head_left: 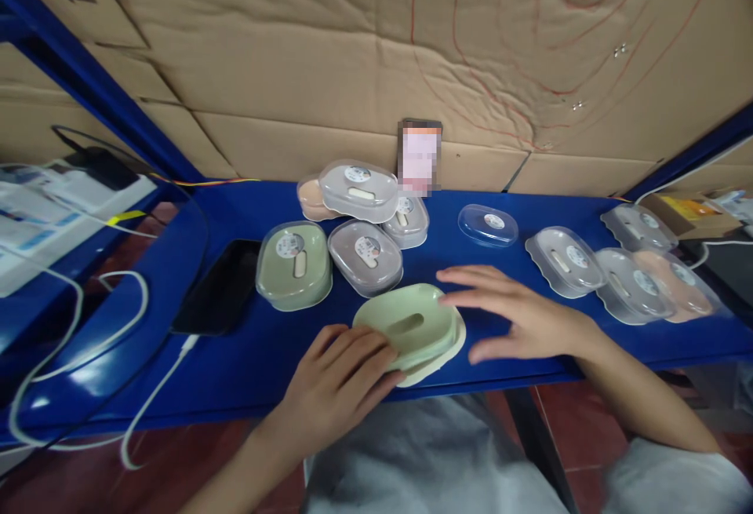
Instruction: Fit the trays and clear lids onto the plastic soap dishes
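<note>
A pale green soap-dish-like tray (412,327) with a slot in its middle sits on a cream base near the front edge of the blue shelf (247,365). My left hand (338,377) rests on the tray's left side, fingers bent over its rim. My right hand (511,311) hovers flat at the tray's right edge, fingers spread, its fingertips touching or just above the rim. Behind the tray lie a green boxed dish (292,264) and a grey boxed dish (365,257), both under clear lids.
More lidded dishes are stacked at the back (358,191). A loose clear lid (488,224) lies alone, and several clear-lidded dishes lie at the right (629,282). A black phone (217,286) with a white cable lies at the left. Cardboard lines the wall behind.
</note>
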`<state>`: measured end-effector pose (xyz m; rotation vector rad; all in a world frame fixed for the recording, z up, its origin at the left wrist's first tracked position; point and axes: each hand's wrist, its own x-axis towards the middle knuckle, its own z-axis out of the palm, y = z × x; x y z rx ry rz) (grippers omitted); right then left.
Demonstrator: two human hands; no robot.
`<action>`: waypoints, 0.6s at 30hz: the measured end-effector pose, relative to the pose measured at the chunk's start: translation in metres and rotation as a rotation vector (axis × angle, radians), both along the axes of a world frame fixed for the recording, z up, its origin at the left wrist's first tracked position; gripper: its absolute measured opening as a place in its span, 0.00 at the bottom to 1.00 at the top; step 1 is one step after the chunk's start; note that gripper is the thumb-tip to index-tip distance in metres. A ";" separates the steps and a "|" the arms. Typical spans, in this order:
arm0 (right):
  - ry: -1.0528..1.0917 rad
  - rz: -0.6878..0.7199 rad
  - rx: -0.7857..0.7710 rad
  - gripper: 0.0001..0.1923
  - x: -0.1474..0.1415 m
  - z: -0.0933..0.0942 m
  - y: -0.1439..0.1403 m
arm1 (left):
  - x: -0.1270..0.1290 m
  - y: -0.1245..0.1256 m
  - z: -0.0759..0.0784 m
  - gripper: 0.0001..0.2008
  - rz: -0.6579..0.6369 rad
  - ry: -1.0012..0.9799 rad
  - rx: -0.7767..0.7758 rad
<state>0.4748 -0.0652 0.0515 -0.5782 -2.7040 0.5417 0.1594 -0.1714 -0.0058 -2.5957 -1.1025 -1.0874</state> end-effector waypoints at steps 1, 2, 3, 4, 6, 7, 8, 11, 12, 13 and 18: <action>-0.030 0.063 -0.001 0.38 -0.004 -0.002 -0.003 | 0.001 0.000 0.001 0.04 0.001 0.022 0.008; -0.063 0.102 0.008 0.40 -0.008 -0.005 -0.005 | 0.002 -0.001 0.001 0.04 -0.003 0.042 0.012; -0.093 0.118 0.024 0.40 -0.012 -0.008 -0.007 | 0.003 -0.001 0.001 0.04 -0.009 0.061 0.011; -0.116 0.118 0.043 0.38 -0.014 -0.011 -0.007 | 0.003 -0.001 0.001 0.05 -0.016 0.080 0.001; -0.135 0.097 0.077 0.33 -0.016 -0.015 -0.007 | 0.004 -0.001 0.000 0.08 -0.031 0.109 -0.031; -0.132 0.088 0.091 0.30 -0.016 -0.016 -0.006 | 0.004 -0.001 0.000 0.11 -0.042 0.125 -0.049; -0.127 0.082 0.103 0.28 -0.016 -0.016 -0.006 | 0.004 -0.001 0.000 0.13 -0.052 0.141 -0.065; -0.115 0.087 0.129 0.22 -0.015 -0.016 -0.004 | 0.006 0.000 -0.001 0.12 -0.062 0.176 -0.081; -0.113 0.093 0.139 0.20 -0.015 -0.016 -0.003 | 0.006 0.001 -0.001 0.11 -0.055 0.178 -0.081; -0.113 0.100 0.155 0.19 -0.015 -0.017 -0.003 | 0.007 0.001 0.000 0.10 -0.045 0.176 -0.081; -0.155 0.098 0.333 0.19 -0.022 -0.026 -0.008 | 0.007 0.005 0.000 0.08 -0.008 0.149 -0.112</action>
